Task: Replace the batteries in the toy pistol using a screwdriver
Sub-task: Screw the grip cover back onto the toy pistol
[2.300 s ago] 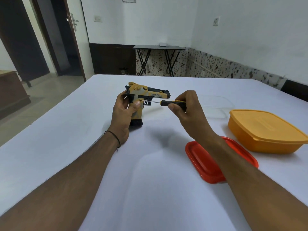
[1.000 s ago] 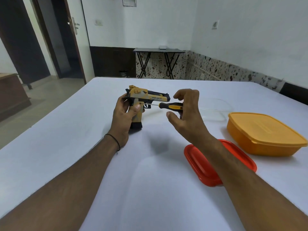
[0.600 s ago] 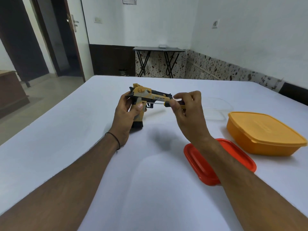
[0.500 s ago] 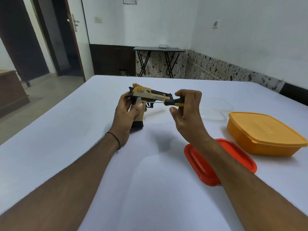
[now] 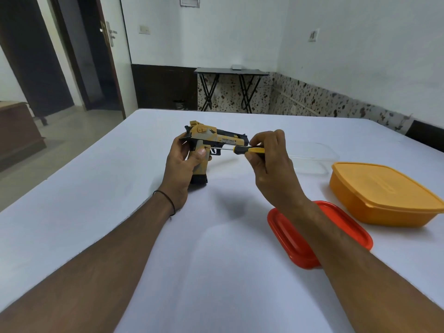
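Toy pistol (image 5: pixel 211 138) is upright, muzzle toward my right hand (image 5: pixel 271 162), beyond and left of the red lid (image 5: pixel 336 231) on the white table (image 5: pixel 96 212). My left hand (image 5: pixel 180 169) wraps its grip, thumb across the side. My right hand, beyond the lid, pinches the screwdriver (image 5: pixel 249 149) by its yellow-black handle, shaft level, tip against the grip's top.
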